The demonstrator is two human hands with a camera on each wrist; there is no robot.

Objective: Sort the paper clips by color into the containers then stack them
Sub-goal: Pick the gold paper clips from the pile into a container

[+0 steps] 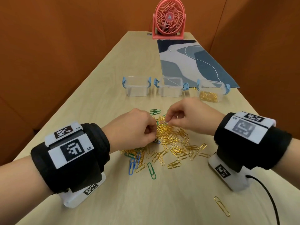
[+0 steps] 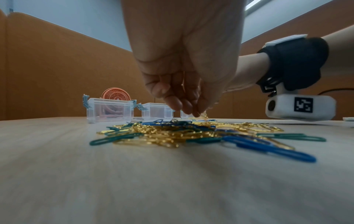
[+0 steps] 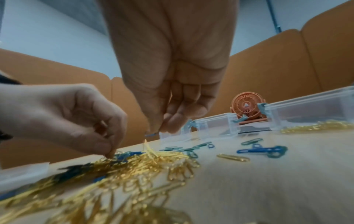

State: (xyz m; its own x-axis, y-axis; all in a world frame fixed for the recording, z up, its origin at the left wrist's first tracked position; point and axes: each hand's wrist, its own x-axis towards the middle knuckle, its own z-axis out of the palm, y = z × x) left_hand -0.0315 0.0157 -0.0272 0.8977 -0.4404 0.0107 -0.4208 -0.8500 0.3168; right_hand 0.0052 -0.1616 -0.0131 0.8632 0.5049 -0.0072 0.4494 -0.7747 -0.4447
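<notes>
A heap of mostly gold paper clips [image 1: 170, 140] with some blue and green ones lies mid-table. My left hand [image 1: 153, 130] has its fingers curled down into the heap, pinching a gold clip [image 2: 204, 116]. My right hand [image 1: 167, 121] hovers just above the heap and pinches a blue clip [image 3: 152, 134] between thumb and fingers. Beyond stand three clear containers with blue latches: the left container [image 1: 137, 86] and the middle container [image 1: 170, 86] look empty, and the right container [image 1: 211, 93] holds gold clips.
A pink desk fan [image 1: 168, 18] and a blue-white mat [image 1: 191, 62] sit at the far end. Loose green clips [image 1: 155, 112] lie behind the heap and blue clips [image 1: 133, 164] in front. One gold clip [image 1: 221, 206] lies near the front edge beside a black cable [image 1: 267, 195].
</notes>
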